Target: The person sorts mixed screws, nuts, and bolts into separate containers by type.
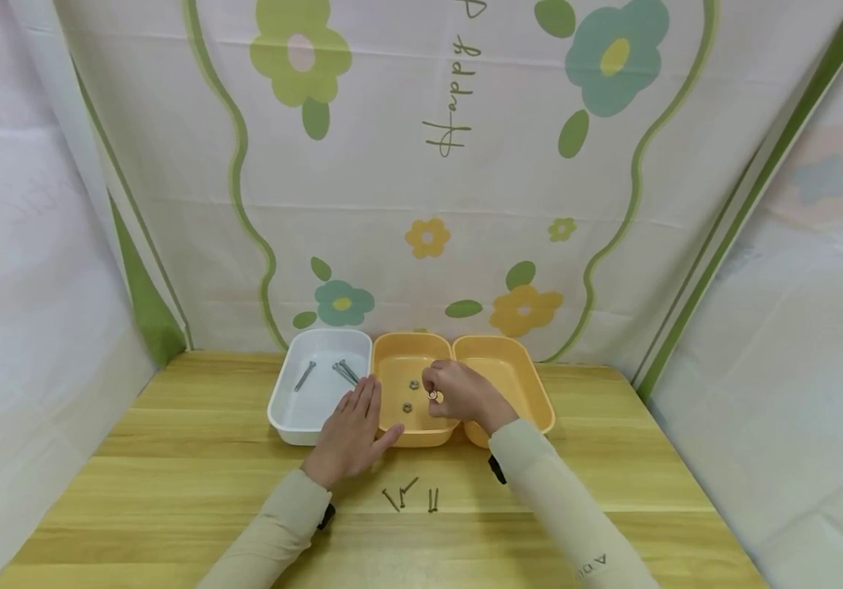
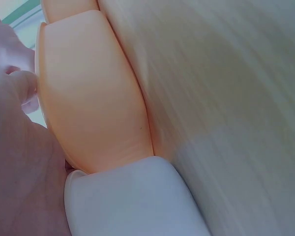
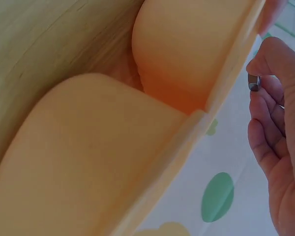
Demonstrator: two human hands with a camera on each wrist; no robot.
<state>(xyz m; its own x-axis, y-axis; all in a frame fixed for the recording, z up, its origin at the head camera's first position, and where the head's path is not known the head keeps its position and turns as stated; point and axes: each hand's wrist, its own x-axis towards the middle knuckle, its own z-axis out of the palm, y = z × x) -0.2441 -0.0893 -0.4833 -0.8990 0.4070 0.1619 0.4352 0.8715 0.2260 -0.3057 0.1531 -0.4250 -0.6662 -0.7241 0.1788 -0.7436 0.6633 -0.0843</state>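
My right hand pinches a small metal nut between thumb and fingertip, above the right side of the middle yellow tray. Two more hex nuts lie on that tray's floor. My left hand has its fingers extended and rests over the adjoining rims of the middle tray and the white tray. Silver bolts lie inside the white tray, some partly behind the left fingers. In the left wrist view, the left hand is against the tray rims.
Another yellow tray adjoins the middle one on the right, partly covered by my right hand and wrist. Several screws lie on the wooden table in front of the trays. A flower-printed cloth hangs just behind them.
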